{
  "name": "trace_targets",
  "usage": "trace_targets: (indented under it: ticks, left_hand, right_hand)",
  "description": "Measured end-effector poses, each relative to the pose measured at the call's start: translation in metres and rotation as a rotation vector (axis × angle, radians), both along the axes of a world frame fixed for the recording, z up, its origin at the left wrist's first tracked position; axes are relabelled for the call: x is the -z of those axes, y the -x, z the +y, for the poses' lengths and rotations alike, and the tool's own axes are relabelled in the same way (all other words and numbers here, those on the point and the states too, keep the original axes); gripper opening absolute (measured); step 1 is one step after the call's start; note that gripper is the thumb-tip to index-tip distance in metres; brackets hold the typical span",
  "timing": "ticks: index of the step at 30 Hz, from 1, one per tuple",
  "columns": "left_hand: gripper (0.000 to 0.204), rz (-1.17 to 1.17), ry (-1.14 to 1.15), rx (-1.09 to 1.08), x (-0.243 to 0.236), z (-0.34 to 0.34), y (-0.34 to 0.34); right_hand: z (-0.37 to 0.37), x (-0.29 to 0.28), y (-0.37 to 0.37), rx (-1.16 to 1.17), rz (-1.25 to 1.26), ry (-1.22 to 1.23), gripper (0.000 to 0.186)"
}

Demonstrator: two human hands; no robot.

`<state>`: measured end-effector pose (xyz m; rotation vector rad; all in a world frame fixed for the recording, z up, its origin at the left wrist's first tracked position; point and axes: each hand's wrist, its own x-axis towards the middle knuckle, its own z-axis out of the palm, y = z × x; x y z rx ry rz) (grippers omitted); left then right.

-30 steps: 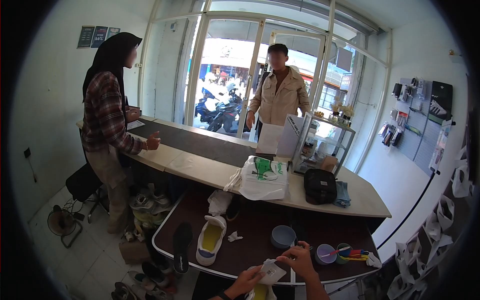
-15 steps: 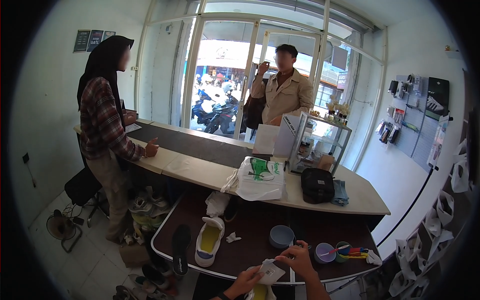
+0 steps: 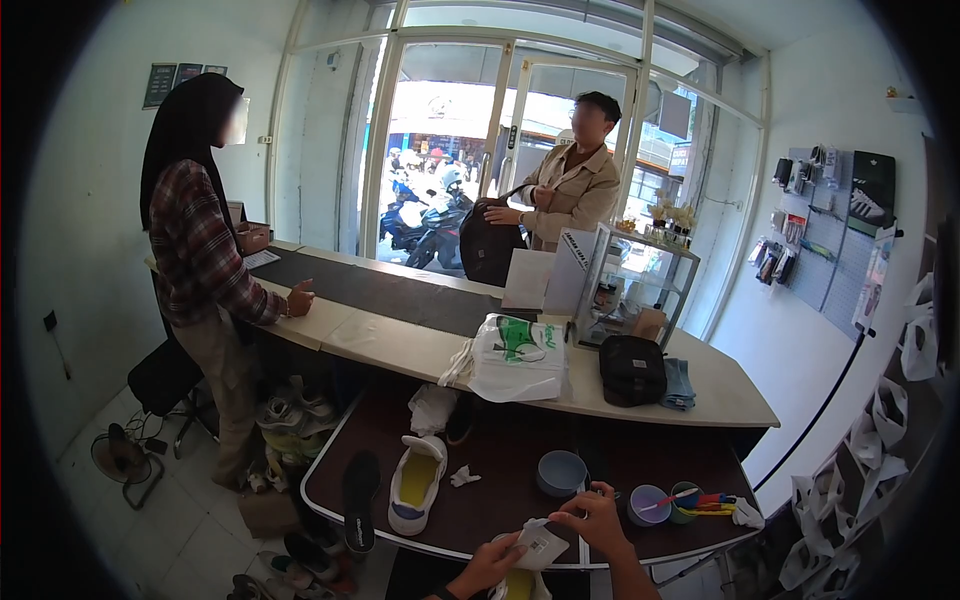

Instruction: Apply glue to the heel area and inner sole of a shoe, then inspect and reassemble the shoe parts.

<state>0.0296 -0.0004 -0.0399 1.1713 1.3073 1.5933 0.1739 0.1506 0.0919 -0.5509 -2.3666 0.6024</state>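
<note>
At the near edge of the dark table (image 3: 520,452), my left hand (image 3: 487,567) is closed on the tongue (image 3: 543,545) of a white shoe, a pale flap with small print. Below it shows the shoe's yellow inside (image 3: 519,583); the rest is cut off by the lower edge. My right hand (image 3: 598,522) is closed in a pinch at the tongue's upper corner; what its fingers hold is too small to make out. To the left lies another white shoe (image 3: 413,485) with a yellow insole, beside a black insole (image 3: 361,497).
A blue-grey bowl (image 3: 563,473) and small cups (image 3: 650,506) with tools stand beyond my hands. On the counter (image 3: 720,392) are a plastic bag (image 3: 520,357), a black pouch (image 3: 633,370) and a glass case (image 3: 640,285). One person (image 3: 205,240) stands left, another (image 3: 580,180) behind the counter.
The person behind the counter has lowered a raised hand and brought a dark bag forward. The person at left has shifted slightly left. My hands have hardly moved.
</note>
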Motion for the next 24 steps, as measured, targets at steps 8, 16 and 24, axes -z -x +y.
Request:
trace_targets:
  ticks: [8,16,24]
  left_hand:
    - [0.042,-0.017,0.010,-0.011,-0.009,-0.003,-0.002]
    - [0.040,0.079,-0.110,0.007,-0.013,-0.004,-0.002]
    - [0.037,0.065,-0.005,0.058,-0.014,-0.008,0.003]
  right_hand:
    - [0.001,0.004,-0.004,0.014,0.011,0.030,0.027]
    - [-0.016,0.001,0.006,0.040,0.016,0.046,0.020]
    - [-0.019,-0.002,0.006,-0.058,0.012,-0.043,0.013]
